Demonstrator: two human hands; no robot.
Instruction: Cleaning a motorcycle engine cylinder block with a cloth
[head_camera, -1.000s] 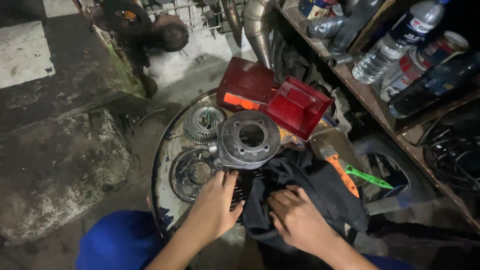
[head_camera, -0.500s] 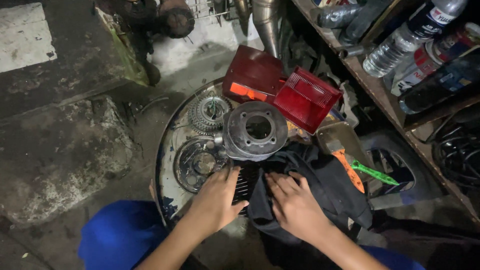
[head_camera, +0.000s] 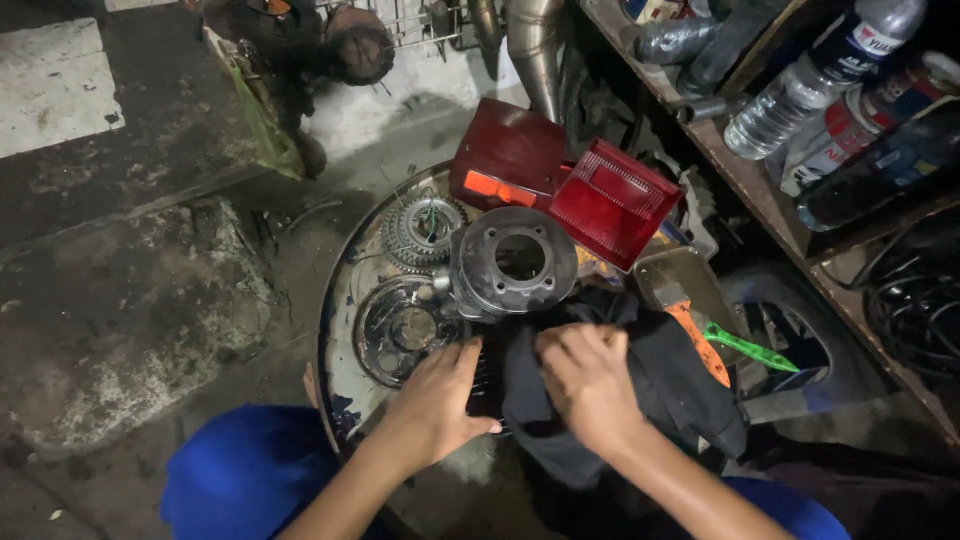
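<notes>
Together both hands (head_camera: 515, 395) press a black cloth (head_camera: 640, 385) against the engine cylinder (head_camera: 512, 262).

Bare forearms, no sleeves visible. Left hand (head_camera: 432, 405), right hand (head_camera: 588, 385): no gloves, rings, watch. Blue trousers (head_camera: 245, 480) on knees.

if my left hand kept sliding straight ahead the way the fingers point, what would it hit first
Most likely the round metal engine cylinder. The left hand points up and slightly right toward its lower edge, though the dark disc plate sits close on the left; depth is unclear.
</notes>
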